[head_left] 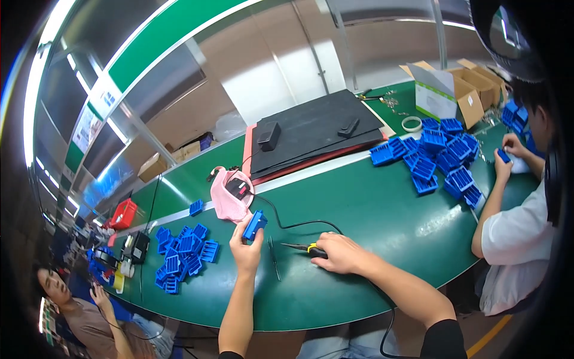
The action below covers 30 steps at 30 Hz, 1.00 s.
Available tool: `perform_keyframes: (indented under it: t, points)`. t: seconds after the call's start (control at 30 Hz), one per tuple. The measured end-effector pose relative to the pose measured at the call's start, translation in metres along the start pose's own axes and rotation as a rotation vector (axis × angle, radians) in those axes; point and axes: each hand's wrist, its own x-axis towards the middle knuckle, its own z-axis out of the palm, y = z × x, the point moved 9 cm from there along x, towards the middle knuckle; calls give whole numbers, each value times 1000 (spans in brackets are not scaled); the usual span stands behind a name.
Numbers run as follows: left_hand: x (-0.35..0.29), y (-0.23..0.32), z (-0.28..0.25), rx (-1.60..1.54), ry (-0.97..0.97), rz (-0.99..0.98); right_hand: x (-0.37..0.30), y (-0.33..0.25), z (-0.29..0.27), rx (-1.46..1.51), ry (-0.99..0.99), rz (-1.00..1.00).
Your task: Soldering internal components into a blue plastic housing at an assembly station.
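Note:
Raised over the green table, my left hand (pixel 245 250) grips a blue plastic slotted case (pixel 255 225) between thumb and fingers. My right hand (pixel 338 253) is closed round the yellow and black handles of long-nose pliers (pixel 313 249), whose tips point left toward the case but stay apart from it. A thin dark strip, perhaps a tool or wire (pixel 274 258), lies between the two hands. Just beyond the left hand sits a pink cloth pouch (pixel 229 196) with a black device (pixel 238 189) in it, and a black cable (pixel 287 225) runs from there toward my right arm.
Blue cases are heaped at left (pixel 186 251) and at right (pixel 439 152). Black sheets (pixel 317 128) lie at the back, near a tape roll (pixel 412 124) and a carton (pixel 435 96). One person works at right (pixel 514 221), another sits at left (pixel 84 323).

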Motion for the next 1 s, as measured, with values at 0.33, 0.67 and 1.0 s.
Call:
perform_keyframes:
  t: [0.33, 0.67, 1.0]
  points:
    - [-7, 64, 6, 244, -77, 380, -5, 23, 32, 859, 270, 271]
    - [-54, 91, 65, 324, -368, 679, -8, 36, 26, 1263, 309, 420]
    - [0, -39, -13, 561, -238, 128, -11, 24, -9, 573, 493, 225]
